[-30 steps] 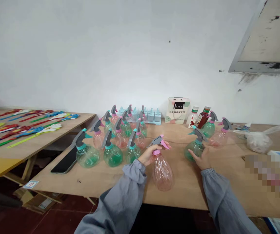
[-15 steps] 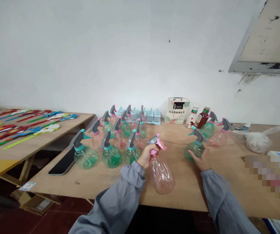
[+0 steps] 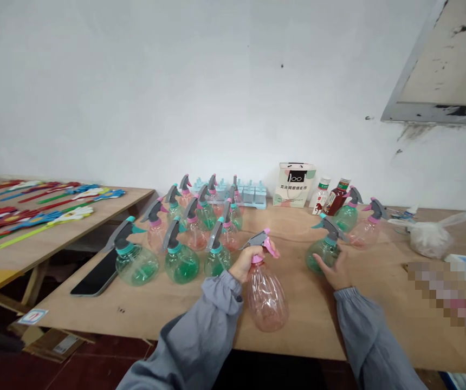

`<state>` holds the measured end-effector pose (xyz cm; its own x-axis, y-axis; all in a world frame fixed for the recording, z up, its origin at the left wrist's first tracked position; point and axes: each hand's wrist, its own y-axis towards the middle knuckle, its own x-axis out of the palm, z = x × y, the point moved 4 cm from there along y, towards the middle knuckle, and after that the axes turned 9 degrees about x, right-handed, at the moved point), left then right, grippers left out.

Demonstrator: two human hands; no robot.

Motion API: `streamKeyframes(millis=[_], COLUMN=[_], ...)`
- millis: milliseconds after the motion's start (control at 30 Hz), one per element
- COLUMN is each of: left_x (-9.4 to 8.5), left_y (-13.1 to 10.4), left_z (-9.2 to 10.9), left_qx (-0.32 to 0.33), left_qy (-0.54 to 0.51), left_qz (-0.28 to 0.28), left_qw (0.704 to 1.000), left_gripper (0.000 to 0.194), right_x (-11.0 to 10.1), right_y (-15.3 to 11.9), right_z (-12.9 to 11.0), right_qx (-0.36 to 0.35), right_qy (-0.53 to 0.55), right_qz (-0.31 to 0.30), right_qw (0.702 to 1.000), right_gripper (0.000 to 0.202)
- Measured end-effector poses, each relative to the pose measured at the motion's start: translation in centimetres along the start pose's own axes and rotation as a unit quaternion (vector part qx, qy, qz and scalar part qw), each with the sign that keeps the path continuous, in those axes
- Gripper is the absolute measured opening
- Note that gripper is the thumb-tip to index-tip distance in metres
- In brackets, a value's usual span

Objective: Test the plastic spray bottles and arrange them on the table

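White wall (image 3: 143, 92): scuffed in places, it rises behind a wooden bench (image 3: 306, 330) that spans the foreground.
Left hand (image 3: 246, 264): closed around the neck of a pink spray bottle (image 3: 267, 303), with fingers at its trigger (image 3: 273, 249); a grey-blue sleeve (image 3: 212, 309) gathers at the wrist.
Pink spray bottle: near the middle of the bench's front edge, slightly tilted, top leaning left; whether its base touches the wood cannot be told. Compared with a second ago, it appears lower and closer to that edge.
Right hand (image 3: 336, 271): thumb spread from the fingers, laid against the near side of a green spray bottle (image 3: 323, 250); how firmly it grips cannot be told. The pose matches the earlier frame.
Green spray bottle: upright, right of the pink one and farther from the front edge.
Bottle cluster (image 3: 182, 262): pink and green sprayers fill the bench's left half, three green ones foremost. They and the phone (image 3: 95, 273) near the left edge now sit farther left in view.
Back edge: pale blue moulds (image 3: 253, 195), a printed carton (image 3: 292, 187), a white bottle (image 3: 320, 196) and a dark red bottle (image 3: 335, 199).
Right end: two more sprayers (image 3: 345, 218) beyond the right hand, then a knotted plastic bag (image 3: 432, 239).
Neighbouring table (image 3: 95, 222): colourful hand-shaped sticks (image 3: 41, 219) lie side by side.
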<state>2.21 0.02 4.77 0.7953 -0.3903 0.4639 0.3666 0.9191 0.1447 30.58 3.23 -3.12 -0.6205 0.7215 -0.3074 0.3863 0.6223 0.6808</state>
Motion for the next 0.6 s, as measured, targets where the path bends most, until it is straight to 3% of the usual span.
streamKeyframes(millis=[200,400,600], left_x=[-0.2,-1.3,-0.1], left_y=[0.2,0.5,0.1], left_z=[-0.2,-0.9,-0.1], left_qx=[0.002,0.026,-0.011], left_qy=[0.000,-0.061,0.003], left_qz=[-0.011,0.075,0.003], left_qw=[1.000,0.995,1.000], left_gripper=[0.030,0.012,0.027], right_x=[0.0,0.2,0.3], right_y=[-0.1,-0.2,-0.3], right_z=[0.0,0.3,0.4], right_qx=[0.005,0.007,0.020], right_qy=[-0.003,-0.010,-0.005], right_qz=[-0.008,-0.013,-0.012], right_qw=[1.000,1.000,1.000], right_gripper=[0.080,0.082,0.086])
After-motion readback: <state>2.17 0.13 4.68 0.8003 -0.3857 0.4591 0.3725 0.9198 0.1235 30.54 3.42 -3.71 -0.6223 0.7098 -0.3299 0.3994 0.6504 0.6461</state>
